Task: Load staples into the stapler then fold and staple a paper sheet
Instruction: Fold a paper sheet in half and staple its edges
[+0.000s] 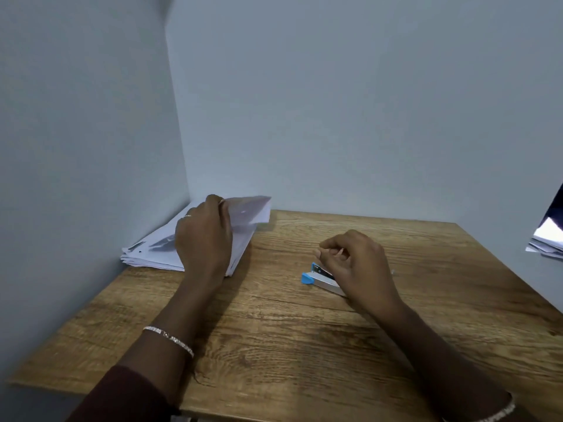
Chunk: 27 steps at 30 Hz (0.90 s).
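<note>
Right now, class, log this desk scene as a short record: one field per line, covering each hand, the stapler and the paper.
left hand: lifting a sheet off the paper stack
right hand: loosely curled over the stapler, holding nothing visible
stapler: blue and silver, lying on the wooden table
paper stack: in the table's far left corner

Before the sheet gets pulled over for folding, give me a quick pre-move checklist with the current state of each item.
1. Sheet gripped: the left hand is lifting the top sheet off the paper stack. Ok.
2. Only one sheet lifted: blurred, cannot tell.
3. Stapler within reach: the stapler lies on the table under the right hand. Ok.
4. Staples loaded: magazine not visible, cannot tell.
5. Folding space: bare wood between the stack and the stapler. Ok.
6. Right hand free: fingers curled above the stapler, whether it holds anything cannot tell.
</note>
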{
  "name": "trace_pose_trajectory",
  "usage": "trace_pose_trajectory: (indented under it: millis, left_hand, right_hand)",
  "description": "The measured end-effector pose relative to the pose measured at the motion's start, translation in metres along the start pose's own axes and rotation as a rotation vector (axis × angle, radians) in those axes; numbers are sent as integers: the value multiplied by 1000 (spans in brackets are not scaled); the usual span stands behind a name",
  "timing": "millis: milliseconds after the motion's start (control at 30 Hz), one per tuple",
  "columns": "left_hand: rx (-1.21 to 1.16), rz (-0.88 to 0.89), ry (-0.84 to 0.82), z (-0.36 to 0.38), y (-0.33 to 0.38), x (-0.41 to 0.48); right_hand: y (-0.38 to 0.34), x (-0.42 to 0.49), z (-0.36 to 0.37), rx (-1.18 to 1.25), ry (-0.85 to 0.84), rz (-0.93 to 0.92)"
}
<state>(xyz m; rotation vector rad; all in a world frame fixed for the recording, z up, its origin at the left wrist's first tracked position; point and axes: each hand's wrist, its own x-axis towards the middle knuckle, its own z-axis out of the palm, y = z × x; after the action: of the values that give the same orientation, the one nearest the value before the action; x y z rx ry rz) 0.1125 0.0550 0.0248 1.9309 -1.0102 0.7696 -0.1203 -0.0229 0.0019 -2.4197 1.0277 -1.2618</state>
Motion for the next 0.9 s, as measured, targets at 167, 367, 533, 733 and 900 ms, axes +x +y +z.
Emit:
trace_pose_trajectory:
  millis: [167,367,533,733,900]
  left_hand:
    - [-195,69,195,-56,27,-10]
    - [-590,57,240,-126,47,-15]
    - [-952,-65,59,-162,45,-27]
    - [-1230,-372,-114,-173,30,-43]
    - [-1177,-397,-291,-174,10,-62]
  right_hand:
    - [-28,-1,-6,113,95,-124]
    - [-55,6,-19,548,-10,305]
    - [-64,-2,-47,980,-162,394]
    - [-68,-29,-79,1035,-81,364]
    - [-57,-39,-111,611,-31,225]
